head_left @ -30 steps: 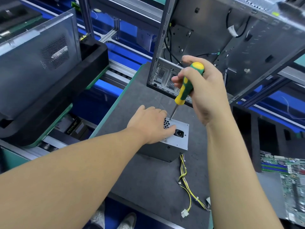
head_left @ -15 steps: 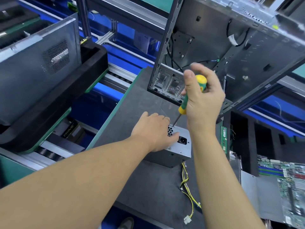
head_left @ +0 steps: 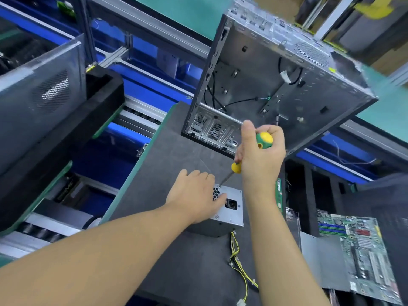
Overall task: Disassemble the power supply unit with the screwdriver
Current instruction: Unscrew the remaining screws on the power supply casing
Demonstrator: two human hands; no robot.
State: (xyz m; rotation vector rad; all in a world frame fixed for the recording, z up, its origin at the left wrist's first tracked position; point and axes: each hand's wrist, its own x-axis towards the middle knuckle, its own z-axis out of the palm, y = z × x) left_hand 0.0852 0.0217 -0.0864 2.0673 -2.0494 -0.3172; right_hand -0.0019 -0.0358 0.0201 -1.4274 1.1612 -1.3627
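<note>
Slip risk: Your screwdriver (head_left: pixel 236 167) leans, with its tip at a screw on the upper left corner of the power supply unit (head_left: pixel 229 214). Turn without pushing along the shaft and the tip may climb out and chew the screw head.
Finger risk: Your left hand (head_left: pixel 196 195) lies just beside that tip, so 1 slip could drive the blade into a finger.
Shift risk: Only that hand steadies the unit on the bench (head_left: pixel 176 155). Ease off and the torque may twist the unit.
Cable risk: The yellow cable bundle (head_left: pixel 237 257) trails toward the lower edge of the frame and could snag if the unit moves.
Left hand: Flat, fingers relaxed, pressing on the unit and covering its left part.
Right hand (head_left: pixel 260 155): Wrapped round the green and yellow handle, thumb up.
Unit position: Centre of the frame, directly under your left hand, below and left of your right hand, which reaches it only through the screwdriver.
</note>
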